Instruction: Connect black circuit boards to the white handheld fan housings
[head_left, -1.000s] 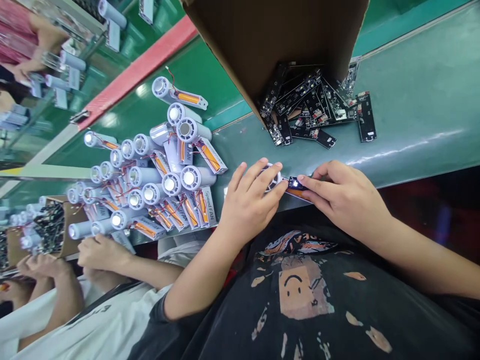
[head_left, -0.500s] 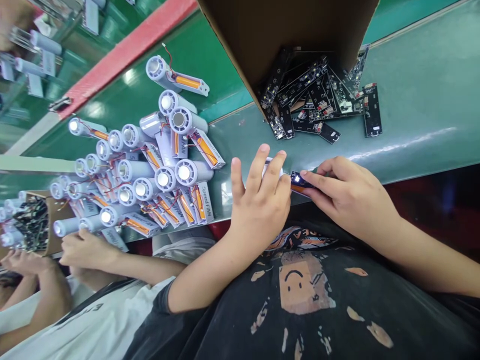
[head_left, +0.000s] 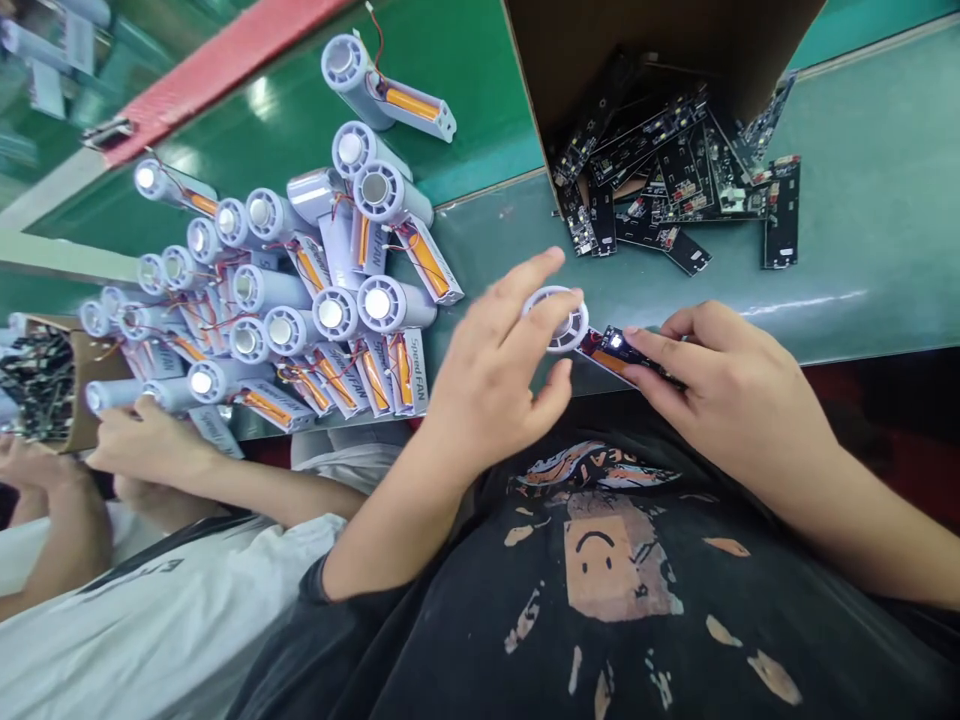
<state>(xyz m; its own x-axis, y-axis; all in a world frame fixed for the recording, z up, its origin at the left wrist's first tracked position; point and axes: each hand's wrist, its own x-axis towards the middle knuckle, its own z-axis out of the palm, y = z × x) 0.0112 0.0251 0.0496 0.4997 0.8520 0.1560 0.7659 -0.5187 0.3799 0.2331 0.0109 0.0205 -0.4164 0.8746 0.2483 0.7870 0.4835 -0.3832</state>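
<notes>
Beside the bench's near edge lies a pale lilac handheld fan [head_left: 576,328], its round ringed end facing up and an orange battery in its open handle. My left hand [head_left: 499,365] is open, fingers apart, with one finger lying over the fan's round end; I cannot tell whether it presses on it. A black circuit board [head_left: 619,346] with a glowing white light is pinched between the thumb and fingers of my right hand [head_left: 724,375]. That board sits over the handle, partly covering the battery. My right fingers hide the handle's far end.
A cardboard box [head_left: 529,85] lies on its side, with black circuit boards [head_left: 679,180] spilling from it. Many similar fans [head_left: 394,300] crowd the bench to the left. Co-workers' hands [head_left: 154,440] are at the lower left, near another box of small parts [head_left: 82,385].
My left hand has lifted and spread its fingers, uncovering more of the fan's round end. My right hand keeps its pinch on the circuit board. The whole view has shifted somewhat.
</notes>
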